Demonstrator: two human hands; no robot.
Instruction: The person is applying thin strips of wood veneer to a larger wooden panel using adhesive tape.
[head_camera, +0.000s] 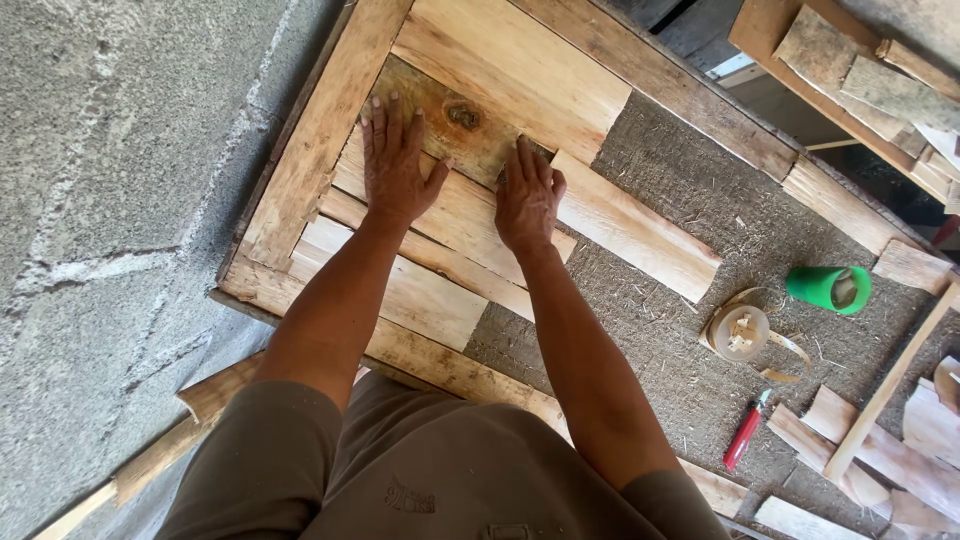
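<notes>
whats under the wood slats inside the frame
Where no slats lie, a coarse brown fibrous board shows inside the wooden frame. Whether it runs on beneath the slats is covered. Both hands, left and right, press flat on the slats.

Open fibre mat to the right; wood and frame crowd the left.

Bare fibre mat (690, 170) betw the long slat (635, 232) and the frame rail (690, 95) gives room to pass. Further right it's cluttered: green cup (828, 288), tape roll (738, 332), red-handled tool (744, 436), loose offcuts (850, 440) w/ a thin stick (890, 385) across. Left side boxed in by frame edge (310, 150), concrete floor (110, 200) beyond.
</notes>
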